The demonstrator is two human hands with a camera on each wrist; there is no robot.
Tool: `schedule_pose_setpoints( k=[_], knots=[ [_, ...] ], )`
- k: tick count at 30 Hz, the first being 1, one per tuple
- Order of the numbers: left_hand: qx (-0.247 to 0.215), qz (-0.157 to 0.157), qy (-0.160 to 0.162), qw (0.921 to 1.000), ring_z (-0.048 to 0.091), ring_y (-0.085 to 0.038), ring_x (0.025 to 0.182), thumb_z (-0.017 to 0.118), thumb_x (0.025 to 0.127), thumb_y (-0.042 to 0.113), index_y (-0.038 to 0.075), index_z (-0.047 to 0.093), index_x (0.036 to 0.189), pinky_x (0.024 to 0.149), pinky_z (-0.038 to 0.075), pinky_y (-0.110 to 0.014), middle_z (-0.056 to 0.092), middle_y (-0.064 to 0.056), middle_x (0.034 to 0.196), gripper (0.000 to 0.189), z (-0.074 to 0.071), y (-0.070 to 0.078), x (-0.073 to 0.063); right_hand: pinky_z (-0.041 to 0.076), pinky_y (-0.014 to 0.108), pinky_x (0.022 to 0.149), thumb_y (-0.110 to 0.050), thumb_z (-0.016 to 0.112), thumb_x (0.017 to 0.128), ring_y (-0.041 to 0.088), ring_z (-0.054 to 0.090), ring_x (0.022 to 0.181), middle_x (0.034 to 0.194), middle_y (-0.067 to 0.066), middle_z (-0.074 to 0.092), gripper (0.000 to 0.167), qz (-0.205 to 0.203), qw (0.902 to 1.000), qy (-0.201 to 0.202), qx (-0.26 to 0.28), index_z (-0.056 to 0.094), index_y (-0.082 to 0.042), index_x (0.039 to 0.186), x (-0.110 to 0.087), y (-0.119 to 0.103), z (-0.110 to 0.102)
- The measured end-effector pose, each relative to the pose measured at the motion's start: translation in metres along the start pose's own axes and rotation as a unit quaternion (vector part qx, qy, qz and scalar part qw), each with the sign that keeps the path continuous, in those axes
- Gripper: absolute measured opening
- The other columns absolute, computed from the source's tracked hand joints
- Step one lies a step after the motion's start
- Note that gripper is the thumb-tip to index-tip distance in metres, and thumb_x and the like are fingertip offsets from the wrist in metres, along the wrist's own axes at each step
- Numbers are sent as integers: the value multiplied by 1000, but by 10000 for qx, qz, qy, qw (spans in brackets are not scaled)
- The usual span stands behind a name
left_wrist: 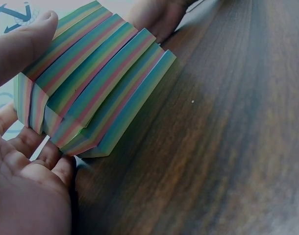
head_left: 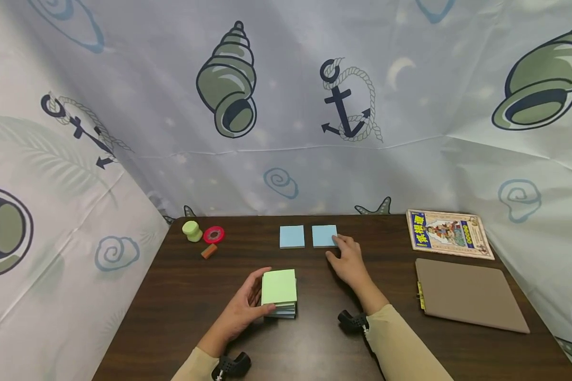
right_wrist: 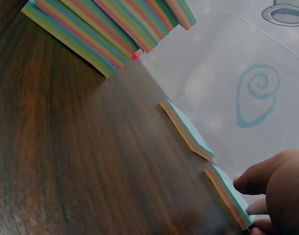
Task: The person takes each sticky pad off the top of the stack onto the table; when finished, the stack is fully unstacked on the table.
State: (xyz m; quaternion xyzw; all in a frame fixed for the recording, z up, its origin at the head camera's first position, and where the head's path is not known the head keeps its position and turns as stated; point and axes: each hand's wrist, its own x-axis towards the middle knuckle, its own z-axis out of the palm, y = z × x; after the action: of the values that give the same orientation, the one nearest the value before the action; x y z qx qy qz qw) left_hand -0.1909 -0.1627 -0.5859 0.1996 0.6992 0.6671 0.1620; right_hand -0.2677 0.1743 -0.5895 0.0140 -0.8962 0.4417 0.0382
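Observation:
My left hand (head_left: 240, 309) holds the left side of a tall stack of sticky note pads (head_left: 279, 286), thumb at the near corner and fingers behind. The top pad is light green; striped edges of several pads show unevenly stacked in the left wrist view. Farther back, two light blue sticky note pads lie side by side on the table, a left one (head_left: 292, 237) and a right one (head_left: 323, 236). My right hand (head_left: 350, 259) touches the right edge of the right pad with its fingertips, the thumb apart from it in the head view.
On the dark wood table (head_left: 190, 317), a light green lidded piece (head_left: 192, 231), a red ring-shaped disc (head_left: 214, 234) and a small orange-brown block (head_left: 209, 251) sit at the back left. At the right lie an illustrated booklet (head_left: 450, 234) and a flat brown laptop-like slab (head_left: 469, 295). A patterned curtain (head_left: 286, 106) hangs behind.

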Motion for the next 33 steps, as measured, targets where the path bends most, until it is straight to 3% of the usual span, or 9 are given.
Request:
schedule_pose_setpoints(
  k=[14, 19, 22, 25, 30, 33],
  knots=[
    [68, -45, 10, 10000, 41, 2, 152, 84, 95, 7, 14, 26, 171, 120, 33, -7, 38, -20, 170, 96, 0, -4, 0, 36, 66, 125, -25, 68, 108, 43, 30, 158, 171, 20, 39, 61, 17, 10000, -51, 67, 49, -5, 162, -3, -1, -2],
    [65, -38, 2, 10000, 31, -19, 164, 84, 95, 6, 15, 25, 172, 120, 31, -6, 35, -20, 173, 98, 0, -6, -1, 37, 69, 124, -26, 67, 108, 46, 33, 157, 168, 22, 40, 58, 71, 9996, 27, 281, 51, -7, 161, -5, -1, -2],
    [19, -20, -30, 10000, 20, -34, 168, 84, 95, 4, 13, 22, 173, 120, 30, -6, 31, -21, 174, 100, 1, -6, -2, 41, 68, 120, -24, 67, 108, 46, 41, 152, 164, 23, 43, 54, 41, 9986, 191, 500, 55, -7, 158, -7, -1, -2],
    [17, -26, -50, 10000, 14, -41, 168, 84, 95, 5, 10, 21, 173, 119, 30, -5, 29, -21, 176, 101, 1, -5, -2, 46, 64, 114, -20, 67, 108, 43, 49, 142, 157, 22, 47, 48, -37, 9966, 342, 749, 60, -8, 153, -8, -6, -5],
    [73, -72, -24, 9999, 16, -38, 168, 85, 94, 6, 10, 22, 173, 120, 30, -5, 29, -19, 176, 101, 1, -3, 0, 50, 59, 108, -17, 68, 108, 42, 54, 131, 146, 20, 52, 41, -320, 9946, 232, 960, 65, -8, 148, -9, -24, -18],
    [124, -121, 2, 9998, 23, -26, 167, 86, 94, 7, 10, 22, 173, 120, 30, -5, 30, -18, 176, 102, 1, -3, 2, 53, 58, 109, -20, 68, 108, 41, 58, 133, 144, 17, 55, 38, -494, 9948, -31, 892, 66, -13, 146, -13, -39, -25]
  ],
)
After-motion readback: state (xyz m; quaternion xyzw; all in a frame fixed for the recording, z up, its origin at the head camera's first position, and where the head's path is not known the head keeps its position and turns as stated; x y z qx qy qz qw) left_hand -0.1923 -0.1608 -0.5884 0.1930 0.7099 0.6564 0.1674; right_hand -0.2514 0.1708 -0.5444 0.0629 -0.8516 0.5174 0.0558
